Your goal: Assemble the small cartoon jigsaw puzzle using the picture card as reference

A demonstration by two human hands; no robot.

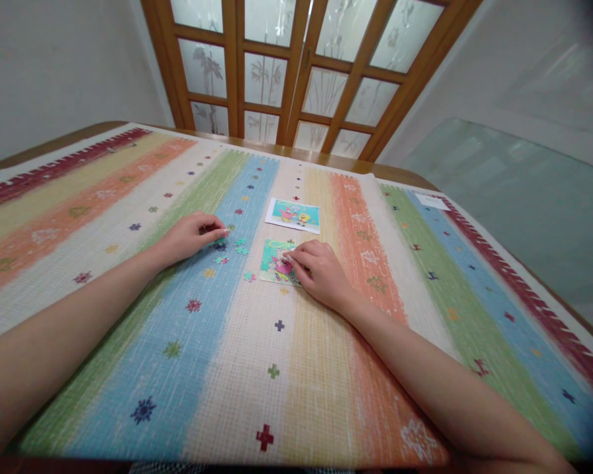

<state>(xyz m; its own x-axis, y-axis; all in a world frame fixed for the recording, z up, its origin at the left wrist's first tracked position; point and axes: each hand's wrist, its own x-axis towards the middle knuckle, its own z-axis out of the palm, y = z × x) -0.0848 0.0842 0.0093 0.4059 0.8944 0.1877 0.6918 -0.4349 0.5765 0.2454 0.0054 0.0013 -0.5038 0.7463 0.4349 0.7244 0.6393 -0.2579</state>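
A small, partly assembled jigsaw puzzle lies on the striped tablecloth. My right hand rests on its right part, fingers curled and fingertips pressing a piece down. My left hand lies to the left with fingers curled, its fingertips touching one of several loose teal puzzle pieces scattered between the hands. A printed reference picture with cartoon figures lies just beyond the puzzle.
The table carries a multicoloured striped cloth with small cross marks. A small white card lies near the far right edge. Wood-framed frosted glass doors stand behind the table. A glass surface is at right.
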